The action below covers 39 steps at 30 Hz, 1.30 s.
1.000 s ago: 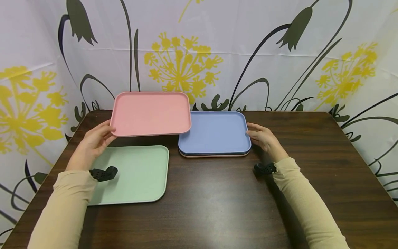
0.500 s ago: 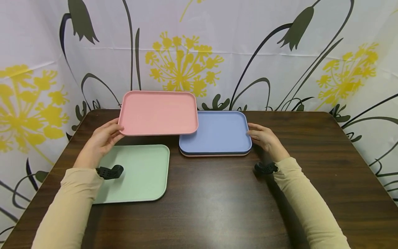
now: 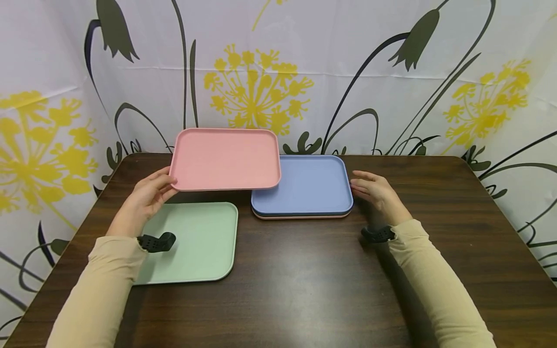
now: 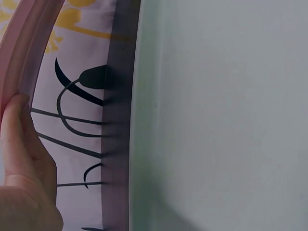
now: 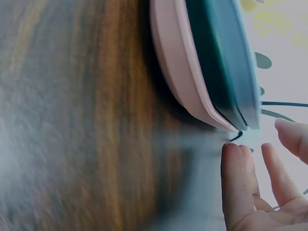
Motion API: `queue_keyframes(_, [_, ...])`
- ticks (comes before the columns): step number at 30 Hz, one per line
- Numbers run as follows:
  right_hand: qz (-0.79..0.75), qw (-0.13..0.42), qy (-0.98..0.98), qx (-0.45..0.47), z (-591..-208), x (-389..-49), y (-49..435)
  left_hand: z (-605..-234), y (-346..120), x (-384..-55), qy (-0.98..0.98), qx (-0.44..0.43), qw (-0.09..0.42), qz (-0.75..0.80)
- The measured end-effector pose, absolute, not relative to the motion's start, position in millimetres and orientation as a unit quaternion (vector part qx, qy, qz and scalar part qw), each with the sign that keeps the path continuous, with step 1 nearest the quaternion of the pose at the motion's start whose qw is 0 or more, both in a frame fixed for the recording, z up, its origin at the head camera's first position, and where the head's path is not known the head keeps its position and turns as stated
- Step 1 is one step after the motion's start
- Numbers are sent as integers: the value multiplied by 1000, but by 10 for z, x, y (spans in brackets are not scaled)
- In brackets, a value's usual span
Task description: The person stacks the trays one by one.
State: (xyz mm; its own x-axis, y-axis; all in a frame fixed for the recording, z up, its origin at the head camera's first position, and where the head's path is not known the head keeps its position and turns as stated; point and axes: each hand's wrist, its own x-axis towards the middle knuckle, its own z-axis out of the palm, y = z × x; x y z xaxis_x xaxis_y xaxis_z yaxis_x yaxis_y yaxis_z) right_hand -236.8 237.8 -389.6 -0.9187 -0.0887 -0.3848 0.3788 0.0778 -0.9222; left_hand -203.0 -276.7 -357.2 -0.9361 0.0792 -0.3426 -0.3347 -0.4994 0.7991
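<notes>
My left hand (image 3: 145, 200) pinches a pink rectangular tray (image 3: 225, 159) by its near left corner and holds it raised over the back of the table. The tray's right end overlaps a stack topped by a blue tray (image 3: 306, 186) in the head view. Under the blue one, the right wrist view shows a dark green tray (image 5: 209, 53) and a pale pink tray (image 5: 178, 62) at the bottom. Beside the stack's right edge, my right hand (image 3: 379, 195) has extended fingers, its fingertips just off the rim. A larger light green tray (image 3: 196, 241) lies beneath my left wrist.
Everything sits on a dark wood table (image 3: 296, 285). A white curtain (image 3: 339, 29) with yellow and dark flower prints hangs right behind its back edge. Black straps with small devices circle both wrists.
My left hand has carried the pink tray to the right, further over the blue stack. My right hand has drawn slightly right, away from the stack's edge.
</notes>
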Motion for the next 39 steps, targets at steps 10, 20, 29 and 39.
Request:
queue_keyframes(10, [-685,171,702,88,-3725,-2341,2525,-3558,-2679,-2027,505,-103,133,847])
queue_keyframes(20, [-679,177,710,63,-3548,-2342,2454,-3556,-2583,-2021,508,-94,144,844])
queue_keyframes(29, [-722,178,667,48,-3468,-2330,2305,-3561,-2465,-2036,536,-88,151,826])
queue_keyframes(39, [-724,187,662,42,-3516,-2325,2146,-3566,-2293,-2067,541,-82,153,823])
